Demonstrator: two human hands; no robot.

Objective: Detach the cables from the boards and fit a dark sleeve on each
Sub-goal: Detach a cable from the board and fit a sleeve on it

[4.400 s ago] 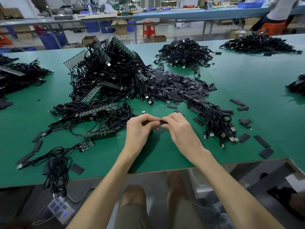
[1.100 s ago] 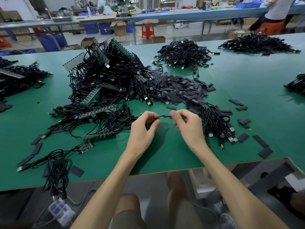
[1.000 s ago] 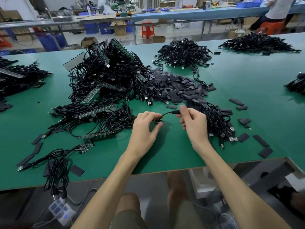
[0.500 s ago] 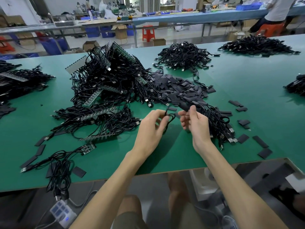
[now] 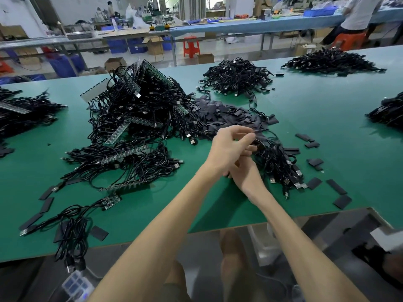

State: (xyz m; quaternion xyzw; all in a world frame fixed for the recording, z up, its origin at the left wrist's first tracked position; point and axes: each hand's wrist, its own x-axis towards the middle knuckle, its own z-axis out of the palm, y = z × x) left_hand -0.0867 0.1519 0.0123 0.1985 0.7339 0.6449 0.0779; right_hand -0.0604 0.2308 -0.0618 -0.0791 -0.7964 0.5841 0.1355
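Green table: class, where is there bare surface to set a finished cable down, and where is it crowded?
Bare: the wide stretch of table between the far cable heap, the right-edge heap and the loose sleeves; also the near edge right of the small board. Crowded: the board tangle, sleeve pile and the bundle by the left hand.

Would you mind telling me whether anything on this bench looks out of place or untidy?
One bundle of black cables hangs over the table at its near left edge, dangling above a power strip below. Loose dark sleeves also lie scattered apart from the main sleeve heap.
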